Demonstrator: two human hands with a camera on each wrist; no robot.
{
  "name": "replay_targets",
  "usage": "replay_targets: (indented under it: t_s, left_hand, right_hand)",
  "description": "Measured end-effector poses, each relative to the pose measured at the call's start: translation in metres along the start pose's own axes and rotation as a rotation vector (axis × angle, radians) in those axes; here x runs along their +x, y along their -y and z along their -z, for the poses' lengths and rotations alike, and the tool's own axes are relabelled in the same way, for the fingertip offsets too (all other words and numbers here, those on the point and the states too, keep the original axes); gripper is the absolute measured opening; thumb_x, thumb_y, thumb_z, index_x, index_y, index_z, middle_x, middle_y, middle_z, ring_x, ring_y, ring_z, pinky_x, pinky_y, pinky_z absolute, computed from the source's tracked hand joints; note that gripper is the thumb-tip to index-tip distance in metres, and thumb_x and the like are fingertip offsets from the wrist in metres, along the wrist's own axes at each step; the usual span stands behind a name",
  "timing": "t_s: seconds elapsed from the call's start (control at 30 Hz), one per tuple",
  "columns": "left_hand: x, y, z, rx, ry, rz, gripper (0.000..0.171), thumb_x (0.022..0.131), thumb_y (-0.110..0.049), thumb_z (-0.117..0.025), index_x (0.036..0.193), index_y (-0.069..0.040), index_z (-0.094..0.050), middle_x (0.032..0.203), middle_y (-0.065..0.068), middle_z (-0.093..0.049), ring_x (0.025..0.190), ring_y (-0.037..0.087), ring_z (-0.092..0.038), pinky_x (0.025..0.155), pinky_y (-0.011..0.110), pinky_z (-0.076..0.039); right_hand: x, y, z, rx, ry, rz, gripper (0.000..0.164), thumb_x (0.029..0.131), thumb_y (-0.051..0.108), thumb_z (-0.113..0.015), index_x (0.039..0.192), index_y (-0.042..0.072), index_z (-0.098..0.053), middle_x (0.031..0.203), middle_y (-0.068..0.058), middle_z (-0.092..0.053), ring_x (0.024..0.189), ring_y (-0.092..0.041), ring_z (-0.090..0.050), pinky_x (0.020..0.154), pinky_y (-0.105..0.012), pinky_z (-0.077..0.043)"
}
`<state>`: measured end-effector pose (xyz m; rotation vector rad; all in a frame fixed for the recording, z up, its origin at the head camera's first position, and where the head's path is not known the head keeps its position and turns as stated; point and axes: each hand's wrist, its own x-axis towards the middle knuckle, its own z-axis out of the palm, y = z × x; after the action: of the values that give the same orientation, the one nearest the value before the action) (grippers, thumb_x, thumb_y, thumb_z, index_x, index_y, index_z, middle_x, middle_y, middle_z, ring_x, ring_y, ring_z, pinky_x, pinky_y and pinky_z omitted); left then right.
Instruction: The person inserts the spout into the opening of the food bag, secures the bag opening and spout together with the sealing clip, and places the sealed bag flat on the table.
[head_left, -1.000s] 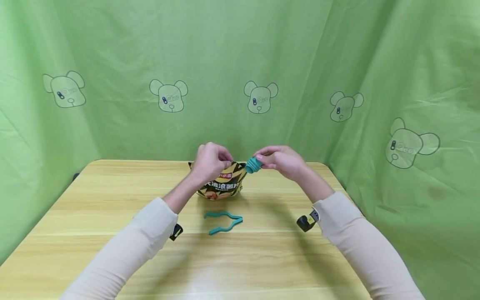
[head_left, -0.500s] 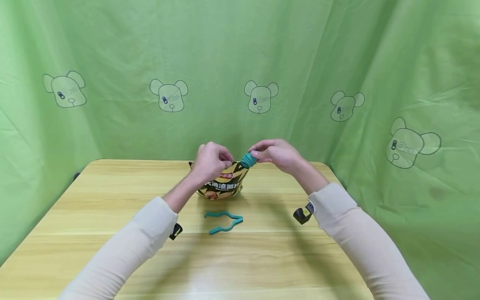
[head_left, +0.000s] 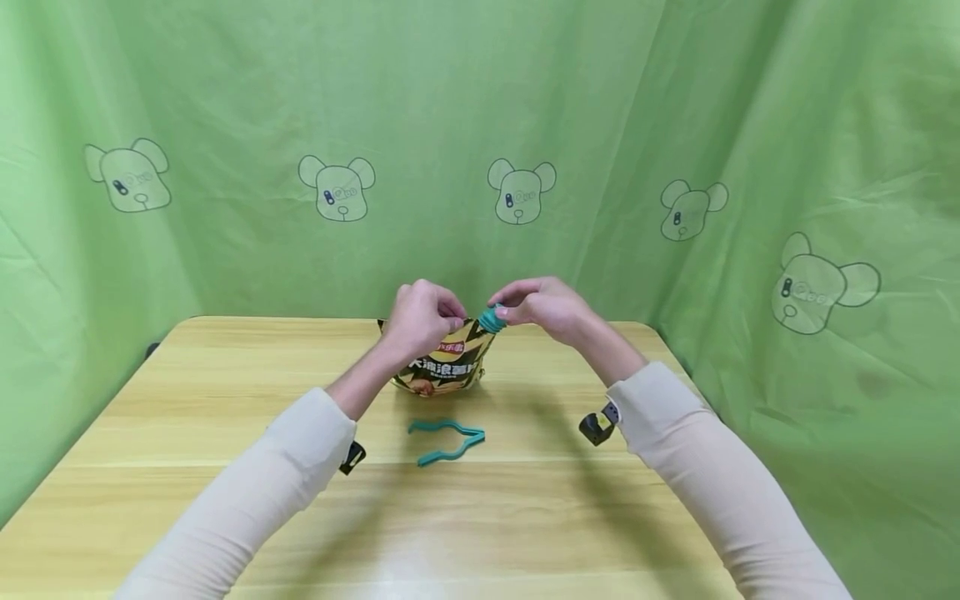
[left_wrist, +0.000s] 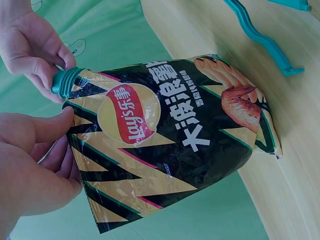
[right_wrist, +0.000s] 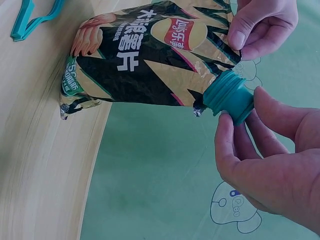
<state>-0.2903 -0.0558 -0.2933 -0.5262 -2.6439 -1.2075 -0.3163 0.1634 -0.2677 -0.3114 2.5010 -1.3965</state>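
Note:
A black and gold Lay's chip bag (head_left: pixel 444 367) stands near the table's far edge. My left hand (head_left: pixel 422 321) pinches its top edge between thumb and fingers, as the left wrist view shows up close. Between the thumb and fingertips of my right hand (head_left: pixel 551 310) is a teal threaded spout (right_wrist: pixel 228 96). The spout's wider end sits against the bag's top right corner, touching the foil. How far the corner goes inside the spout is hidden. On the table in front of the bag lies a teal V-shaped clip (head_left: pixel 450 443), spread apart.
The pale wooden table (head_left: pixel 225 483) carries the bag and the clip. Green curtains (head_left: pixel 435 100) with bear-head drawings hang behind the table and along its sides. A small black wrist camera (head_left: pixel 597 427) hangs below my right cuff.
My right hand has moved left, bringing the spout from beside the bag onto its top right corner. The left hand keeps its hold on the bag's edge; the clip lies unmoved.

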Motion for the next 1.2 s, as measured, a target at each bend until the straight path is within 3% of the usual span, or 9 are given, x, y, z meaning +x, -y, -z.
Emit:
replay_targets:
  t_s: [0.77, 1.2]
  left_hand:
    - [0.001, 0.0, 0.001, 0.005, 0.006, 0.011, 0.007, 0.089, -0.002, -0.075, 0.094, -0.006, -0.079, 0.09, 0.009, -0.078, 0.08, 0.02, -0.074, 0.071, 0.026, -0.062]
    - [0.002, 0.003, 0.003, 0.017, -0.006, 0.005, 0.006, 0.089, -0.003, -0.075, 0.093, -0.006, -0.078, 0.089, 0.008, -0.077, 0.079, 0.019, -0.073, 0.071, 0.027, -0.062]
  right_hand:
    - [0.005, 0.006, -0.007, -0.086, -0.002, 0.017, 0.028, 0.09, 0.01, -0.074, 0.119, 0.008, -0.072, 0.117, -0.011, -0.071, 0.115, -0.03, -0.062, 0.113, -0.053, -0.042]
    - [0.006, -0.001, -0.011, -0.052, 0.013, 0.016, 0.029, 0.091, 0.012, -0.074, 0.12, 0.008, -0.071, 0.113, -0.009, -0.071, 0.112, -0.029, -0.064, 0.112, -0.051, -0.044]
